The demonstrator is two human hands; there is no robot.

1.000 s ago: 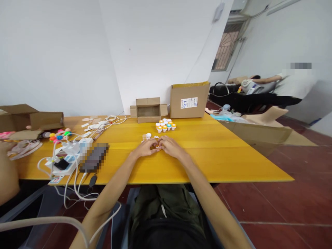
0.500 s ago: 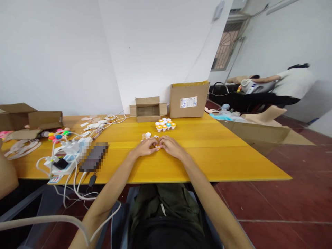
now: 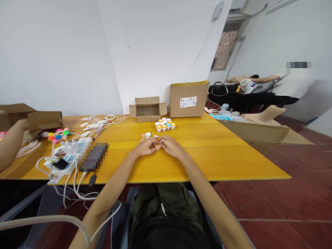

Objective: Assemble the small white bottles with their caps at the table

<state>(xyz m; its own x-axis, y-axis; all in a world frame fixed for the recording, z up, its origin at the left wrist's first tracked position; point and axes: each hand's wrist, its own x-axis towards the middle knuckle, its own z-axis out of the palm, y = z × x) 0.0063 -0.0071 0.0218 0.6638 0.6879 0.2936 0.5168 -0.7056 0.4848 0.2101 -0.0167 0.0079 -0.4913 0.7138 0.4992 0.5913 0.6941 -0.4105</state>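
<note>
The person had two bare hands together over one yellow wooden table [image 3: 220, 152]. The left hand [image 3: 145, 147] and the right hand [image 3: 171, 146] faced each other, fingers curled, both pinching one small orange-and-white piece [image 3: 157, 147] at their fingertips, near the middle of the tabletop; I couldn't make out its finer shape. Just beyond the fingers lay one flat white piece [image 3: 156, 136], and beside the left hand one round white cap [image 3: 148, 134] next to some small clear pieces [image 3: 144, 136], too blurred for me to count.

Farther back stood a tight cluster of small capped containers [image 3: 165, 125], about eleven by my count, though they overlapped; the front edge showed three orange rims and one teal.

Three cardboard cartons were on the table: a small open carton [image 3: 147, 110] behind the cluster, one larger labelled carton [image 3: 188, 101] just beside it, and one open carton [image 3: 48, 120] at far left, where one co-worker's arm [image 3: 10, 147] reached, its fingers hard to see. To the right, one person in a white top [image 3: 294, 81] leaned forward.
</note>
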